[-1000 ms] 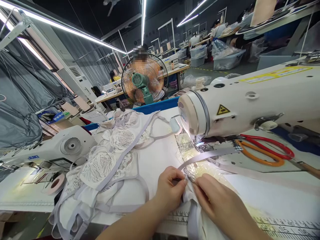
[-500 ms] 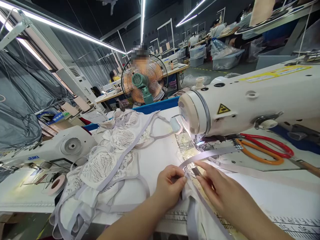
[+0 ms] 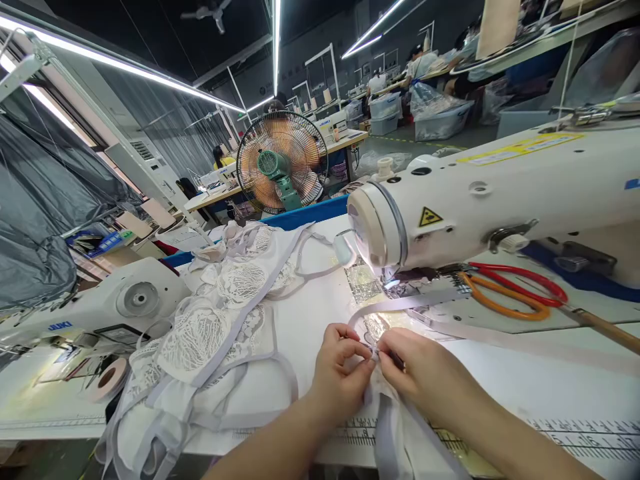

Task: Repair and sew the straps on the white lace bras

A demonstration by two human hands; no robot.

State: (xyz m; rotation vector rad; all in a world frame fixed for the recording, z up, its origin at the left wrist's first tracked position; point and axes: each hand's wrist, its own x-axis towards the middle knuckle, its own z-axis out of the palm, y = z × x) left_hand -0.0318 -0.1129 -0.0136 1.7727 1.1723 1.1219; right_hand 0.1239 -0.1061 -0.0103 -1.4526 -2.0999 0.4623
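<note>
My left hand (image 3: 343, 370) is closed in a pinch on the edge of a white bra (image 3: 407, 447) with lavender elastic trim. My right hand (image 3: 425, 367) is closed too, its fingertips meeting the left ones at that edge. A small dark flat piece shows partly under the right fingers; its kind is hidden. The bra hangs down from my hands over the table's front edge. A lavender elastic strap (image 3: 400, 305) curves from near my fingers toward the right, in front of the sewing machine's lit needle area (image 3: 391, 280).
White lace bras (image 3: 240, 287) lie piled on the left. The sewing machine (image 3: 445, 207) spans the right, with red-handled scissors (image 3: 530, 277) and an orange handle (image 3: 510, 301) beneath it. Another sewing machine (image 3: 125, 300) stands left. A fan (image 3: 280, 163) is behind the table, whose front carries printed rulers (image 3: 590, 440).
My right hand has moved left, and its fingers, apart before around the dark piece, are now closed against my left fingertips. The view has shifted slightly to the right.
</note>
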